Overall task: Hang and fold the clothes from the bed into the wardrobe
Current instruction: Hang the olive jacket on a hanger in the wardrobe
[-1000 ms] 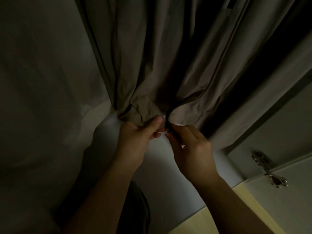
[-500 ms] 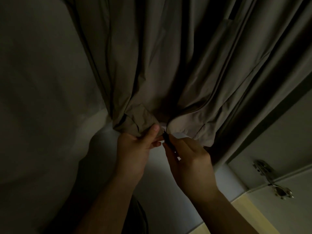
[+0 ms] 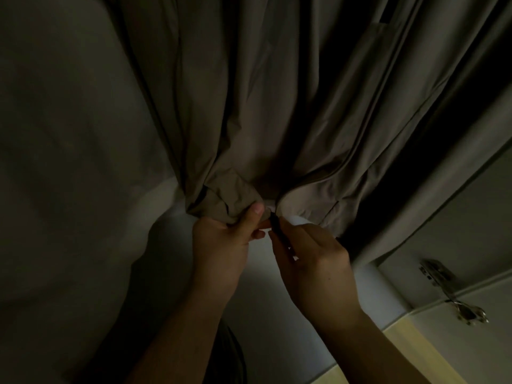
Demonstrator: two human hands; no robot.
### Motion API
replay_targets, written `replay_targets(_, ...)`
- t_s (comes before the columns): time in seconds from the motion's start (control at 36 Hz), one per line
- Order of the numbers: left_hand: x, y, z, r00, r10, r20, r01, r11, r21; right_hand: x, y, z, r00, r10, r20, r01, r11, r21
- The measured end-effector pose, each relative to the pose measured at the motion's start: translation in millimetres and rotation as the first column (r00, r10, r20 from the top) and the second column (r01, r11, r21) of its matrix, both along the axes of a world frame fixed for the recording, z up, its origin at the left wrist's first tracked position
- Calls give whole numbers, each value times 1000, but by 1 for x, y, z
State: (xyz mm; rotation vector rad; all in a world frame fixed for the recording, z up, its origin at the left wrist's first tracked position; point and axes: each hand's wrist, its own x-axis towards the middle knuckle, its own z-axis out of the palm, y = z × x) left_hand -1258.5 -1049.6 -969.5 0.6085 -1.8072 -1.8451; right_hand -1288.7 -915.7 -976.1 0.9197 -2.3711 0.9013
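A taupe zip-up jacket (image 3: 277,106) hangs inside the dim wardrobe and fills the upper middle of the view. Its two front panels meet at the bottom hem. My left hand (image 3: 224,245) grips the bunched hem of the left panel, thumb pressed on the fabric. My right hand (image 3: 310,261) pinches the small black zipper pull (image 3: 274,221) at the foot of the right panel's zip track (image 3: 327,176). The hands are almost touching. The hanger and rail are out of view.
The pale wardrobe side wall (image 3: 69,162) runs down the left. A white wardrobe door with a metal hinge (image 3: 448,289) stands at the lower right, above a strip of light wooden floor (image 3: 415,356). The wardrobe's white bottom panel (image 3: 277,314) lies under my hands.
The view has shifted slightly, so the jacket and hands sit a little lower in the frame. Both hands keep their hold at the hem; the zipper pull has stayed at the bottom.
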Motion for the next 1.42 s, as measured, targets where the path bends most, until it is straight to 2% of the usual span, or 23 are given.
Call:
replay_targets(0.53,-1,3,-3,998,56,-9,-56,998,-8,-2,-1,-2,1000,20,2,-20,1000,-1)
replay_targets(0.86,-1,0,-4,999,31,-36,-31,999,15,0,-1,-2,999,32,26,-32,999,-5)
replay_targets(1.11,0,2,-2,997,71,15,-68,987,-143,0,-3,-1,999,6,-32,-7,1000,-8)
replay_targets(1.22,0,2,-2,997,79,-4,-80,993,-87,0,-3,-1,999,19,-35,-19,1000,3)
replay_targets(1.42,0,3,-4,997,72,-10,-73,991,-108,-1,-2,-1,999,11,-40,-11,1000,-3)
